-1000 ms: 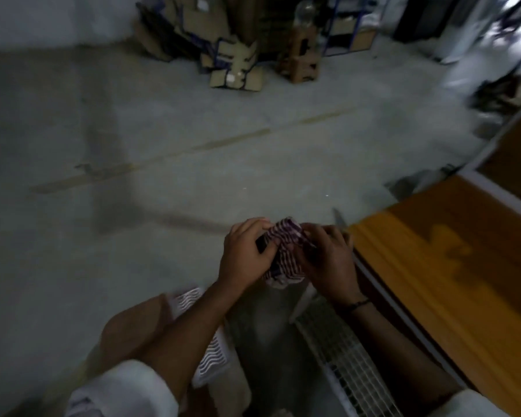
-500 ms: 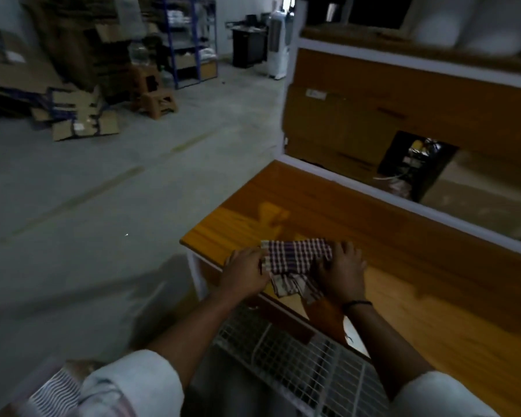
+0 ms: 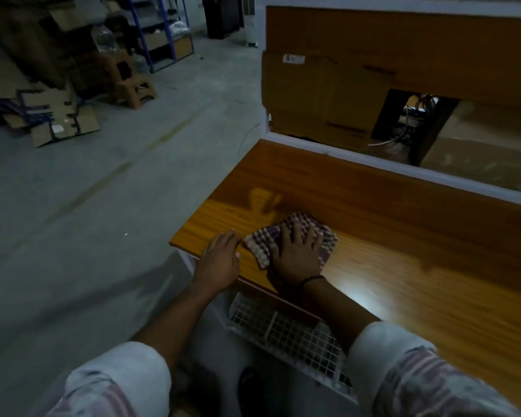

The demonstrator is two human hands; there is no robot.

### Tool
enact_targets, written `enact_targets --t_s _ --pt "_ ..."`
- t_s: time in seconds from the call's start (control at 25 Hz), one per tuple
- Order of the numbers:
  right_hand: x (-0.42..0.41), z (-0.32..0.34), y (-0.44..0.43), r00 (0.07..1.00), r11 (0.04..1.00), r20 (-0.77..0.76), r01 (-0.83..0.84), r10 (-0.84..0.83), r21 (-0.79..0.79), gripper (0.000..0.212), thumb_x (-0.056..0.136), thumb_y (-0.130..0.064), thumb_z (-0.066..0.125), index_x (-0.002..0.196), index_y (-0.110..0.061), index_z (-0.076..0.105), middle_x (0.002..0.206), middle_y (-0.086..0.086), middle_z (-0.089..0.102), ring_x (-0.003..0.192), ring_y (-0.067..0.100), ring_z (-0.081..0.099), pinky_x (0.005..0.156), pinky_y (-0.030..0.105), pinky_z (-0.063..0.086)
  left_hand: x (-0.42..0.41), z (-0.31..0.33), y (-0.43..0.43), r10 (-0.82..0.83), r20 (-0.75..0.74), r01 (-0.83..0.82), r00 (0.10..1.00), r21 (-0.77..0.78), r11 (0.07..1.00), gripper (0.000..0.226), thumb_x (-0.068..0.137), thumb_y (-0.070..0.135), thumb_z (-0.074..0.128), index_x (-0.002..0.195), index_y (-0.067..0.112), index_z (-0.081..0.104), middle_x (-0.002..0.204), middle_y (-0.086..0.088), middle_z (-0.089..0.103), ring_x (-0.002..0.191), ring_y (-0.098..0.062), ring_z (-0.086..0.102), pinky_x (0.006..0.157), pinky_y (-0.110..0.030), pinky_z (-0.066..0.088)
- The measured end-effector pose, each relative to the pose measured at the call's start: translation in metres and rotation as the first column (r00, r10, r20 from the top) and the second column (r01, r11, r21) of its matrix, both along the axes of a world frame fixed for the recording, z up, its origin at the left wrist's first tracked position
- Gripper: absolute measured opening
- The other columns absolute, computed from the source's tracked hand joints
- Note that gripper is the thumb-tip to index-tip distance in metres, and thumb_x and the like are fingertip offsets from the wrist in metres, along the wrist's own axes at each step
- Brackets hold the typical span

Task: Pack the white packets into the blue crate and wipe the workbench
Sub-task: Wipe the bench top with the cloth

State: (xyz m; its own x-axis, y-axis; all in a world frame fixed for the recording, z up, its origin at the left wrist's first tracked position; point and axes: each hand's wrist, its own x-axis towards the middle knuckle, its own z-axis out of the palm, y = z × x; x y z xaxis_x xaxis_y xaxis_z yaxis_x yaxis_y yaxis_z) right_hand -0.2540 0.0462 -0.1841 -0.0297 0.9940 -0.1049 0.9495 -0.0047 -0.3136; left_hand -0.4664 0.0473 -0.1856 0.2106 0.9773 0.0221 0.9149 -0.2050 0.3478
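1. Head view looks down on the workbench [image 3: 403, 251], a glossy orange-brown wooden top with a white frame
2. A checked cloth [image 3: 260, 246] lies flat on the workbench, near its front left corner
3. The right hand [image 3: 297, 251] lies palm down on the cloth, fingers straight and spread, pressing it to the workbench and clutching nothing; a black band [image 3: 312, 279] circles the wrist
4. The left hand [image 3: 220, 260] rests palm down at the workbench's front edge, nearer its left end than the cloth; the fingers are straight and loose and grasp nothing, and whether their tips touch the cloth cannot be told
5. A white wire rack [image 3: 283, 326] hangs below the workbench's front edge, between the two forearms
6. A wooden panel [image 3: 373, 34] rises behind the workbench, with a dark cutout [image 3: 412, 121] showing cables
7. Well off the workbench's left end, across the grey floor, sit cardboard boxes [image 3: 57, 121], a brown stool [image 3: 133, 88] and a blue shelf [image 3: 160, 31]
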Motion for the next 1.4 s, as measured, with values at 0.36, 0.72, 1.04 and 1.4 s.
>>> enact_targets --t_s 0.36,0.72,1.04,1.4 --pt "-0.002 -0.009 0.041 0.976 0.979 -0.212 0.005 0.039 0.203 0.052 0.104 -0.053 0.035 0.145 -0.022 0.041 0.152 0.007 0.037 0.141 0.028 0.030 0.116 0.055 0.021 -0.057 -0.009 0.087 -0.098 0.024 0.098 0.995 0.036 0.995 0.046 0.106 0.030 0.038 0.151 0.020 0.045 0.165 -0.006 0.031 0.153 -0.029 0.024 0.122 -0.048 0.026" --pt "-0.053 0.000 0.040 0.965 0.961 0.175 -0.223 0.194 0.166 0.060 0.105 -0.057 0.021 0.158 -0.028 0.025 0.167 0.008 0.009 0.153 0.039 0.003 0.120 0.062 0.002 -0.066 -0.021 0.124 -0.088 0.096 0.078 0.992 0.104 0.992 0.047 0.109 0.037 0.033 0.152 0.023 0.043 0.166 -0.005 0.028 0.155 -0.025 0.019 0.125 -0.045 0.021" --pt "-0.047 -0.003 0.086 0.967 0.966 0.087 -0.247 0.241 0.068 0.071 0.097 -0.075 0.011 0.158 -0.042 -0.005 0.166 -0.010 -0.013 0.153 0.019 -0.017 0.123 0.049 -0.009 -0.066 -0.024 0.124 -0.081 0.112 0.065 0.990 0.138 0.988 0.050 0.107 0.041 0.031 0.153 0.026 0.043 0.167 -0.002 0.028 0.156 -0.022 0.018 0.126 -0.043 0.021" --pt "-0.054 0.008 0.059 0.872 0.874 0.104 -0.484 0.478 0.045 0.072 0.101 -0.069 0.014 0.159 -0.033 -0.007 0.167 -0.003 -0.015 0.152 0.021 -0.022 0.123 0.052 -0.007 -0.064 -0.033 0.118 -0.011 0.166 -0.023 0.986 0.200 0.980 0.050 0.104 0.034 0.031 0.140 0.016 0.061 0.155 -0.009 0.049 0.147 -0.031 0.040 0.120 -0.051 0.034"
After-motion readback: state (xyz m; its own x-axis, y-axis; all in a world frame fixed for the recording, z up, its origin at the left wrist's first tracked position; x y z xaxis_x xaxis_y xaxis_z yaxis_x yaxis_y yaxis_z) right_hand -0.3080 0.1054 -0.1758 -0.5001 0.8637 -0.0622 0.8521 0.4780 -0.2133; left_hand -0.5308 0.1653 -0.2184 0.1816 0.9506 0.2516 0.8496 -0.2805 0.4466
